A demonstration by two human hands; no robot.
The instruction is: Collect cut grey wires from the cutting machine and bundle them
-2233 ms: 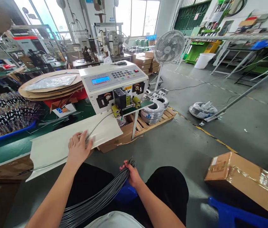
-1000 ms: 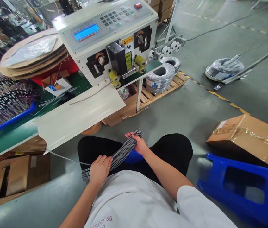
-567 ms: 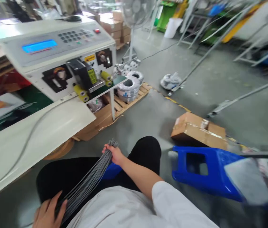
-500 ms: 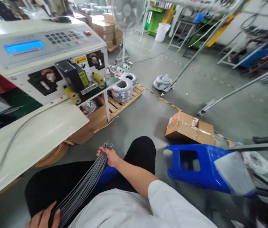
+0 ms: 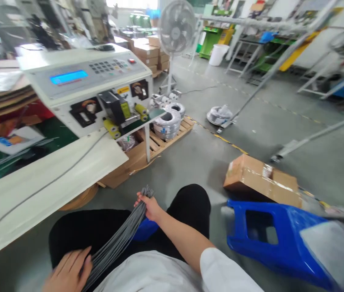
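Note:
A bundle of thin grey wires (image 5: 120,233) slants across my lap. My right hand (image 5: 150,206) is closed around it near its upper end, where the cut tips stick out just above my fingers. Over my left thigh, my left hand (image 5: 71,267) is beside the lower part of the bundle, its fingers stretched out and the thumb apart, close to the wires. That hand is slightly blurred, and the lower end of the bundle runs out of view at the bottom edge.
A white machine (image 5: 98,81) with a lit blue display stands at the left. A single wire (image 5: 46,184) runs from it down a white chute (image 5: 104,160). Wire coils (image 5: 167,123) sit on a pallet. A cardboard box (image 5: 263,180) and a blue plastic stool (image 5: 293,239) are at right.
The whole view has shifted, so the machine, stool and box appear farther right and lower. My right hand keeps its hold on the wires; my left hand shows more fully beside them.

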